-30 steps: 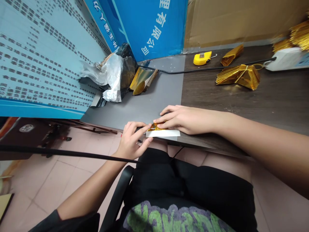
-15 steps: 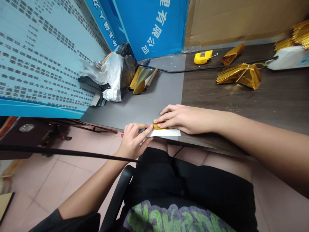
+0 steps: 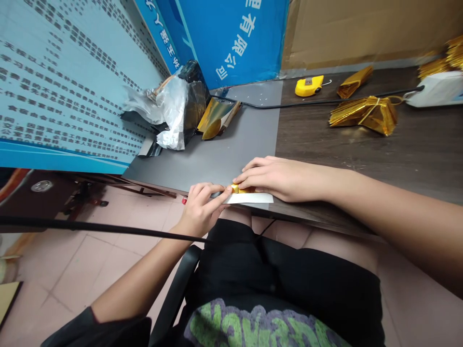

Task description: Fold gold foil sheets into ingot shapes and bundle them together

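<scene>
Dark wood-grain desk (image 3: 336, 154) with a grey section at its left end runs before the person, backed by a blue lettered panel (image 3: 235, 38) and a cardboard sheet (image 3: 354, 29). At the near edge of the grey section lies a small piece of gold foil paper (image 3: 248, 191), with a white strip (image 3: 249, 198) along its near side; whether the strip is separate or the sheet's own pale back, I cannot tell. The right hand (image 3: 277, 179) lies palm down, fingers loosely extended, the tips resting on the foil. The left hand (image 3: 202, 205) has its index fingertip at the foil's left end and its thumb low by the desk edge; whether they pinch anything is unclear. The step in hand looks like folding or creasing the foil; the next move would call for firm, even pressure with the paper kept straight.

Beyond the hands, gold-faced sheets (image 3: 219, 120) lean beside a crumpled translucent plastic bag (image 3: 175, 108), which sits against dark wrapped material; its contents are hidden. To the right, a rubber-banded bundle of gold foil paper (image 3: 383, 115) lies near a folded gold packet (image 3: 356, 82) and a yellow tape measure (image 3: 308, 86). A black cable (image 3: 267, 106) leads to a white container (image 3: 436, 89) at the right; what it holds does not show. Gold stacks (image 3: 430, 67) stand behind it.
</scene>
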`<state>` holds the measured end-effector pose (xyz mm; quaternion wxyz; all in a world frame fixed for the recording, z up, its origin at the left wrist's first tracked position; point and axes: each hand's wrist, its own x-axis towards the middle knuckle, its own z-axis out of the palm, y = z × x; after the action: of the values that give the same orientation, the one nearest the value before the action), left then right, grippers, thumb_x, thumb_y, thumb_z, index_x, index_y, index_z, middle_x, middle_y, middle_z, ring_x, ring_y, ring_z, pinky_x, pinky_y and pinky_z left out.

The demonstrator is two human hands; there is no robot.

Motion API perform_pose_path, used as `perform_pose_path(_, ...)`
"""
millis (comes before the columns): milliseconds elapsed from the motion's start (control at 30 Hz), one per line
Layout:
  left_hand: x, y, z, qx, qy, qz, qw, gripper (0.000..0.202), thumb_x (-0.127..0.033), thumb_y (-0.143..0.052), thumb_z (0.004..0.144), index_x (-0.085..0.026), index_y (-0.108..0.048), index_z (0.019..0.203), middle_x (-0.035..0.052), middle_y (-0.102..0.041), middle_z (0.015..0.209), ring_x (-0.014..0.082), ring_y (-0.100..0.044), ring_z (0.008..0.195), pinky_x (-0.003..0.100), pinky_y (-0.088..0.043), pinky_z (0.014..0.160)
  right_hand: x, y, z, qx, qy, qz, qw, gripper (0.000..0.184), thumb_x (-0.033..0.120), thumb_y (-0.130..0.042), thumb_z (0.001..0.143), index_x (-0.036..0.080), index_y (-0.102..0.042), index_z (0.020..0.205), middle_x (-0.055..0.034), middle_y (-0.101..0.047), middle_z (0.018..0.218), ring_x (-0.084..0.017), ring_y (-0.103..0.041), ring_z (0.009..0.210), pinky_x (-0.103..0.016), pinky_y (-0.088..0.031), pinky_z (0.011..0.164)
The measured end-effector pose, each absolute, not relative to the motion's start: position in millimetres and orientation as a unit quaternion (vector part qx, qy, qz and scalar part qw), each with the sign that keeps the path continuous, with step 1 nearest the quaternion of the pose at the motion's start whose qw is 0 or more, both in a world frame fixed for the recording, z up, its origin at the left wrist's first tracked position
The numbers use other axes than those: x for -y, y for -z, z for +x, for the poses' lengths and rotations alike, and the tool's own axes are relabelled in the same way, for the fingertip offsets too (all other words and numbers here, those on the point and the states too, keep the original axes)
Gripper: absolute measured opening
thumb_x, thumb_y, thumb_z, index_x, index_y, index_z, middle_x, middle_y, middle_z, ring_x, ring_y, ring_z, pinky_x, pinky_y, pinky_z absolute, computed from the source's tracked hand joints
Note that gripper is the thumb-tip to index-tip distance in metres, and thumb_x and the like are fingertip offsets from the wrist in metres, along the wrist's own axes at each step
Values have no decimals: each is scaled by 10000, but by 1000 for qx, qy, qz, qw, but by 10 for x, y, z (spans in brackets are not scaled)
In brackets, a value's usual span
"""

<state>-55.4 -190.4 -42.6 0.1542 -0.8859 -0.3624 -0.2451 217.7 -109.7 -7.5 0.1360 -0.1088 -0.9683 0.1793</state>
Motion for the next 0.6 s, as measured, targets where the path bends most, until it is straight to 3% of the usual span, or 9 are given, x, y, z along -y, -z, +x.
perform_pose_path(167, 1906, 423, -554, 365, 247, -885, 149, 383, -158, -656, 919, -235, -608, 1291, 51, -699, 1070, 167, -575, 977, 312, -420, 836, 1111, 63, 2168, 977, -151, -99, 111, 596, -16, -412, 877, 212, -631, 1382, -73, -585, 1474, -302, -473, 1260, -518, -454, 1016)
perform_pose_path(367, 1926, 402, -537, 391, 283, -866, 130, 565, -487, -676, 906, -204, -564, 1382, 87, -656, 1079, 181, -588, 1005, 329, -471, 893, 1098, 73, 2176, 978, -147, -99, 107, 654, -21, -421, 845, 220, -611, 1422, -58, -577, 1491, -311, -467, 1264, -521, -454, 1017)
perform_pose_path(600, 1937, 434, -502, 408, 311, -853, 94, 327, -379, -672, 930, -208, -660, 1208, 63, -667, 1049, 157, -611, 987, 311, -509, 879, 1103, 75, 2166, 974, -165, -111, 105, 596, 13, -413, 878, 217, -612, 1401, -56, -585, 1476, -306, -468, 1264, -514, -452, 1007)
